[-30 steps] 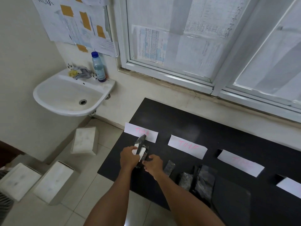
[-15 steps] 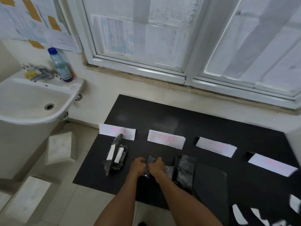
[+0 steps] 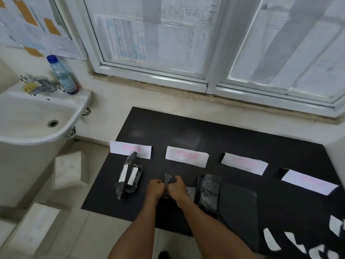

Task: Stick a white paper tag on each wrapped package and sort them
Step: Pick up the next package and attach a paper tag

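Where tagged packages [image 3: 128, 179] lie, black table [image 3: 186, 126], sink [image 3: 61, 134]

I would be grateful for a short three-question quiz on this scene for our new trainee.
1. True or false: the left hand and the right hand both hold the same wrapped package.
2. How many white labels, written in pink, lie in a row on the black table? A) two B) four C) six
3. Fill in: the tagged packages lie in front of the label nearest the ______.

Key: 1 true; 2 B; 3 sink.
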### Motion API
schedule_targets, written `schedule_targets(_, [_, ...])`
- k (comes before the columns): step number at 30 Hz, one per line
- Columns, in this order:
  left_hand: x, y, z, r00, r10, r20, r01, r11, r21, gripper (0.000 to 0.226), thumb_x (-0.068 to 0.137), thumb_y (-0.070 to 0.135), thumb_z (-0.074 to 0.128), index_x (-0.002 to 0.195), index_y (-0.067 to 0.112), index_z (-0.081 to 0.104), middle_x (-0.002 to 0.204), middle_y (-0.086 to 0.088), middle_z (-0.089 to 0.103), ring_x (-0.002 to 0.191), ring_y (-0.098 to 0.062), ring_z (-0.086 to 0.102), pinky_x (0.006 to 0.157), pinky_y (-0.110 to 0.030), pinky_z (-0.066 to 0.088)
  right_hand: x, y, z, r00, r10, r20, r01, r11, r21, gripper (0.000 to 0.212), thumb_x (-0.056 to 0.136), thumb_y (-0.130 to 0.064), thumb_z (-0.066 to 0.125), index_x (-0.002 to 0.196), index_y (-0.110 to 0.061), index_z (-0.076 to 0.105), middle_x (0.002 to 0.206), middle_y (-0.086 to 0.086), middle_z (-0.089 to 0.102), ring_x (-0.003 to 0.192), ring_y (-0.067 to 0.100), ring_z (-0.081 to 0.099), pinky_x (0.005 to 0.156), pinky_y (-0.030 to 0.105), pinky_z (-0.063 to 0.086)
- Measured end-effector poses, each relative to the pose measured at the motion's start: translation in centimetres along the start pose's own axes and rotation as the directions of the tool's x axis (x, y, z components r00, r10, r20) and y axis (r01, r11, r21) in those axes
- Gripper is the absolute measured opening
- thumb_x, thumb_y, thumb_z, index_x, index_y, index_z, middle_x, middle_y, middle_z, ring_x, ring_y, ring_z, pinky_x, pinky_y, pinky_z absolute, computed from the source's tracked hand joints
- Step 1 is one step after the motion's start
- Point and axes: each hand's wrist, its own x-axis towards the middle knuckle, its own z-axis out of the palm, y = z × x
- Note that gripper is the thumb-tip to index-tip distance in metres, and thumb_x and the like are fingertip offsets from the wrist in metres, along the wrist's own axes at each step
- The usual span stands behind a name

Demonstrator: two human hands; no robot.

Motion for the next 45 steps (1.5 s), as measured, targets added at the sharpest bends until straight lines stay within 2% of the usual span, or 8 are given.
schedule_targets(6, [-0.8,2.8,1.3,0.997,0.07,-0.039,-0.071,0.997,-0.017,0.017,0.058,0.013,0.057,0.066,0.003,0.068,0.069,-0.017,0.068,0.066,-0.026,0.065,0.063,-0.044,0.058,-1.5,-2.3,-3.5,0.995,-0.062,-0.082,0.066,0.996,0.057,0.057,0.084,-0.005,0.048,0.14,-0.014,0.042,0.127,0.013,0.058,0.115,0.03,0.056,0.1,0.037,0.047])
schedule_targets(10, [-2.6,6.5,4.0,0.991,0.13,-0.013,-0.13,0.989,-0.069,0.012,0.06,0.009,0.063,0.069,0.016,0.065,0.084,-0.014,0.072,0.082,-0.029,0.07,0.077,-0.046,0.059,-2.3,-3.4,-8.2,0.983,-0.126,-0.134,0.135,0.989,0.058,0.055,0.085,0.0,0.045,0.138,-0.014,0.044,0.123,0.013,0.06,0.111,0.027,0.057,0.092,0.03,0.048])
schedule_targets(18, [-8.0,13.8,15.7,0.946,0.279,0.164,-0.278,0.96,-0.03,0.026,0.064,0.002,0.066,0.089,0.008,0.066,0.09,-0.013,0.069,0.088,-0.03,0.067,0.083,-0.04,0.057,-4.4,-0.4,-22.8,0.926,-0.167,-0.339,0.21,0.973,0.095,0.048,0.084,0.001,0.048,0.13,-0.012,0.051,0.115,0.011,0.064,0.105,0.024,0.06,0.093,0.03,0.047])
schedule_targets(23, [-11.8,17.0,23.5,0.904,0.315,0.289,-0.312,0.948,-0.059,0.02,0.075,-0.003,0.059,0.09,0.009,0.065,0.095,-0.02,0.07,0.088,-0.033,0.067,0.079,-0.045,0.058,-4.6,3.3,-32.1,0.863,-0.133,-0.488,0.21,0.972,0.106,0.041,0.086,-0.004,0.048,0.125,-0.013,0.057,0.129,0.01,0.058,0.112,0.026,0.057,0.096,0.032,0.048])
schedule_targets(28, [-14.4,17.9,32.3,0.844,0.261,0.469,-0.278,0.96,-0.033,0.024,0.081,-0.004,0.056,0.101,0.005,0.064,0.091,-0.017,0.068,0.086,-0.033,0.068,0.076,-0.048,0.059,-4.6,9.2,-40.8,0.833,-0.066,-0.55,0.145,0.984,0.101,0.035,0.087,-0.005,0.052,0.12,-0.01,0.062,0.125,0.01,0.062,0.113,0.024,0.058,0.087,0.024,0.043])
schedule_targets(32, [-15.1,16.5,38.7,0.81,0.206,0.55,-0.296,0.952,0.079,0.029,0.08,-0.002,0.051,0.104,0.007,0.063,0.087,-0.016,0.065,0.078,-0.028,0.062,0.062,-0.035,0.054,-4.7,14.9,-45.5,0.821,0.028,-0.571,0.037,0.994,0.102,0.032,0.088,-0.008,0.054,0.117,-0.011,0.064,0.124,0.01,0.063,0.114,0.026,0.058,0.097,0.028,0.042])
schedule_targets(36, [-15.8,14.8,43.0,0.808,0.132,0.574,-0.259,0.955,0.145,0.025,0.08,-0.004,0.05,0.091,0.016,0.061,0.097,-0.018,0.066,0.09,-0.034,0.066,0.081,-0.051,0.058,-5.0,20.2,-47.9,0.836,0.151,-0.528,-0.106,0.988,0.115,0.037,0.085,-0.008,0.057,0.122,-0.012,0.062,0.128,0.008,0.062,0.118,0.025,0.057,0.1,0.03,0.043])
schedule_targets(45, [-17.1,12.1,48.8,0.831,0.027,0.555,-0.213,0.938,0.273,0.024,0.081,-0.007,0.049,0.073,0.014,0.058,0.092,-0.018,0.065,0.094,-0.04,0.067,0.081,-0.055,0.057,-4.0,28.3,-49.7,0.774,0.377,-0.509,-0.304,0.926,0.223,0.041,0.081,-0.016,0.067,0.119,-0.002,0.06,0.124,0.014,0.063,0.118,0.03,0.057,0.095,0.029,0.044])
